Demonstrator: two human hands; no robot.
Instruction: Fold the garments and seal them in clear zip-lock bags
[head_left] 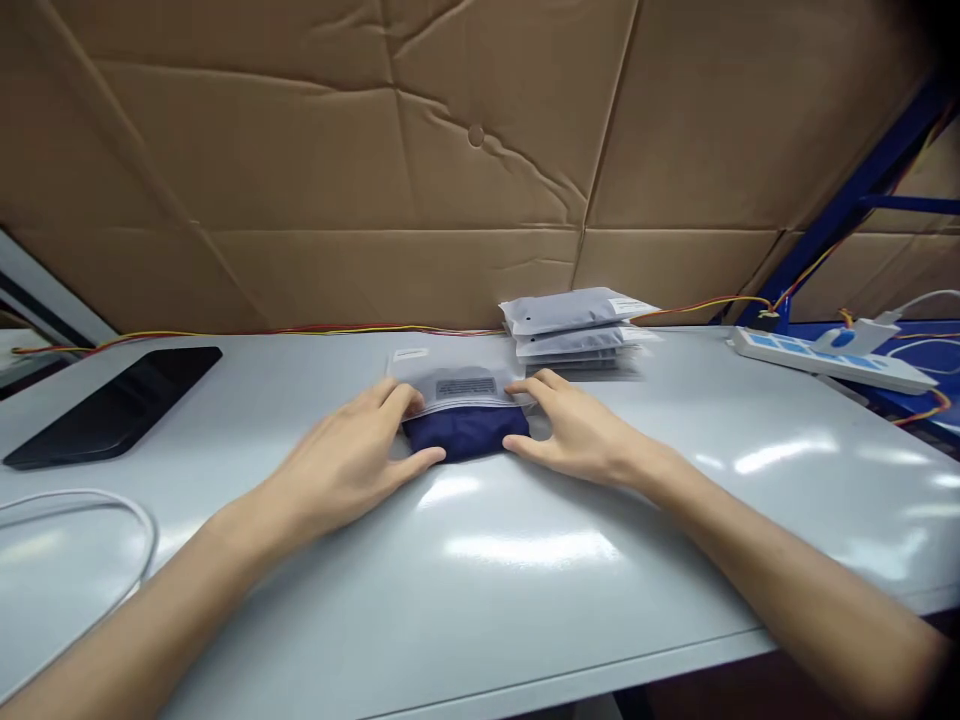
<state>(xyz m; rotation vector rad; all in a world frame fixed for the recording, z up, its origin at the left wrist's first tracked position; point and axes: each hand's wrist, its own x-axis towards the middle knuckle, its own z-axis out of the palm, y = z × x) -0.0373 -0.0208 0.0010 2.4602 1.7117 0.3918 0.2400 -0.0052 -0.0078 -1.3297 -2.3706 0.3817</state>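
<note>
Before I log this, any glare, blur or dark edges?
Head view: white glare streaks the glossy pale-grey tabletop; head view: the bare right forearm blurs toward lower right; head view: black upper right corner; head view: small print on the front frosted plastic bag is unreadable.

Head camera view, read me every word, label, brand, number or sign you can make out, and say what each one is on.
No text can be read here.
Dark printed panel on the translucent bag between the hands: too small to read.
White label at that bag's far left corner: too small to read.
White label on the stack's top packet: too small to read.
</note>
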